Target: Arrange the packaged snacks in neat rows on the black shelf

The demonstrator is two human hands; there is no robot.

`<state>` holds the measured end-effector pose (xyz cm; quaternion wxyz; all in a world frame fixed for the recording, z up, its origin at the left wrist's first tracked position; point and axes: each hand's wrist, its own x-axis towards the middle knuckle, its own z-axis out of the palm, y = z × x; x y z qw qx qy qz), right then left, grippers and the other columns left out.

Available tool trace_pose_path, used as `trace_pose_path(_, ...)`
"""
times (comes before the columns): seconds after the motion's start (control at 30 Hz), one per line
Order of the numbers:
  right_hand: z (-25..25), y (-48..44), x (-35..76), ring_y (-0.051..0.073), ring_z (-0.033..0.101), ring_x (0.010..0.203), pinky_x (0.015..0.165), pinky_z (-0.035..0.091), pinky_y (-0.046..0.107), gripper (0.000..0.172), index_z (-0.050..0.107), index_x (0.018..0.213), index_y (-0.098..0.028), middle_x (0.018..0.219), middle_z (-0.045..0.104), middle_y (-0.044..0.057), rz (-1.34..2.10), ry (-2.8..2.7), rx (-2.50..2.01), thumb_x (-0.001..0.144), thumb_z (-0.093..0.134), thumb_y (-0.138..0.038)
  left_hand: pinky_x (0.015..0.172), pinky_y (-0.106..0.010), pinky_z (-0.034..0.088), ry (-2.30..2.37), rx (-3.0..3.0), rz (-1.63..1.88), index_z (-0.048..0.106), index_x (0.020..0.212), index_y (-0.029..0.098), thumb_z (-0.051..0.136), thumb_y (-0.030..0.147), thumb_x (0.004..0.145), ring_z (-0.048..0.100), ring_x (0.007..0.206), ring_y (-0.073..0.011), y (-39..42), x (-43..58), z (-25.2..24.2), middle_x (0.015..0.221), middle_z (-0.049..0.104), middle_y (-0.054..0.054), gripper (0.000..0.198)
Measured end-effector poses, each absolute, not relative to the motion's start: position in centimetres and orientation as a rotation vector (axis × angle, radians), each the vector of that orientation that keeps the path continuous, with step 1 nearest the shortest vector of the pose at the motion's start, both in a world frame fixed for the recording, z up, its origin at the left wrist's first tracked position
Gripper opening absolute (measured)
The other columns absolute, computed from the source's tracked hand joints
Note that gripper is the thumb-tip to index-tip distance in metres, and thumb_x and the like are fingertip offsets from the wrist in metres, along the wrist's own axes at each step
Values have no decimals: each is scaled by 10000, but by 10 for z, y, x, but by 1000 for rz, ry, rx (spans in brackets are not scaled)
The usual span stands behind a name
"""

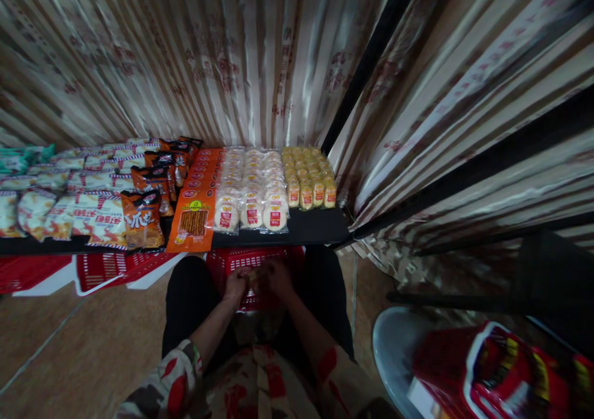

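Above a red plastic basket between the knees, my left hand and my right hand meet, fingers bent inward. Between them is a small brownish-yellow packet, dim and blurred; its kind is hard to make out. The fingers of both hands seem to pinch its two sides. Just beyond, on a black shelf, stand rows of small yellow wrapped snacks and clear-wrapped round white crackers. Left of these lies a flat orange bag of stick snacks.
Orange-black snack bags and white snack packs line the shelf's left side. More red baskets sit below it. At the lower right, a grey round stool carries a red basket of packets. Pleated curtains hang behind.
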<state>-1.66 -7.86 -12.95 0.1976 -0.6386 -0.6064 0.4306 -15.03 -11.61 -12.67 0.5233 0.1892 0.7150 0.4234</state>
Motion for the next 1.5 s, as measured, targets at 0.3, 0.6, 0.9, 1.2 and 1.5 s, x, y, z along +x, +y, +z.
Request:
trace_pose_path(0.3,-105,-79,-13,176,619,902,884,437,292,277,701,890,-194,928,698,59,1171,-1734,-1679,763,485,-78,703,-265,493,1692,679,1042,647,725,153,632,106,599,629,712,-156,-126,-154,-108,702,669,-10,135)
trace_pose_path(0.6,-97,-79,-8,162,607,902,866,457,297,297,685,896,-207,924,681,33,1156,-1695,-1544,768,445,-87,866,-348,460,1746,991,1052,675,809,154,532,46,595,605,853,-187,-134,-160,-91,862,623,-39,279)
trace_pose_path(0.9,-94,-77,-4,155,614,877,844,474,292,330,676,901,-199,927,675,36,1154,-1671,-1497,728,432,-62,829,-367,508,1681,1209,1069,655,912,190,517,73,640,587,904,-187,-143,-157,-86,943,566,-52,326)
trace_pose_path(1.2,-86,-78,2,147,617,872,861,476,300,349,673,923,-207,936,679,27,1170,-1671,-1491,703,443,-64,968,-418,424,1687,1469,1082,611,1055,214,560,96,658,557,999,-201,-152,-151,-77,1026,515,-47,417)
trace_pose_path(1.5,-83,-80,9,159,615,946,907,467,308,406,673,943,-199,1007,670,39,1304,-1620,-1453,637,456,-42,962,-392,424,1724,1507,1081,620,1029,206,503,134,755,539,1033,-198,-150,-154,-68,1057,511,-69,307)
